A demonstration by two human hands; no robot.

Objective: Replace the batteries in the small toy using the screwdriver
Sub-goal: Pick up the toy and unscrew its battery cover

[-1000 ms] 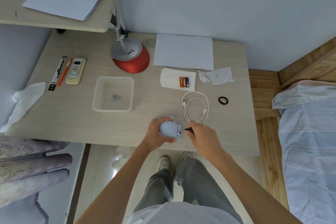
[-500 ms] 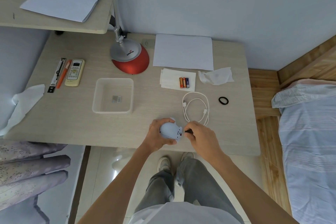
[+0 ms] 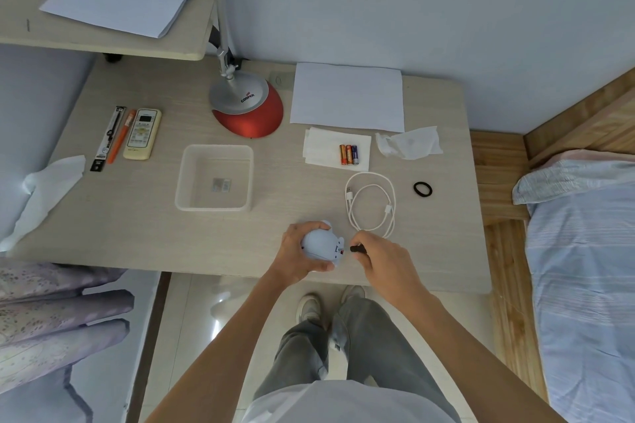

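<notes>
Left hand (image 3: 295, 252) wraps round pale blue toy (image 3: 321, 244), at near edge of worktop (image 3: 137, 216), centre. Right hand (image 3: 381, 256) sits just right of toy, fingers curled on dark screwdriver (image 3: 357, 248). Tip points left at toy's right end; can't tell if touching. Three batteries (image 3: 348, 154) on white tissue (image 3: 323, 151), farther back, well apart from both hands.

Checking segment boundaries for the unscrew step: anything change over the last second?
Hardly. The right hand, pinching the screwdriver, nudged in toward the toy half a second ago and is now about where it began, tool end beside the toy. Nothing taken or let go. The left hand still grips the toy; batteries, cable and tray unmoved.
</notes>
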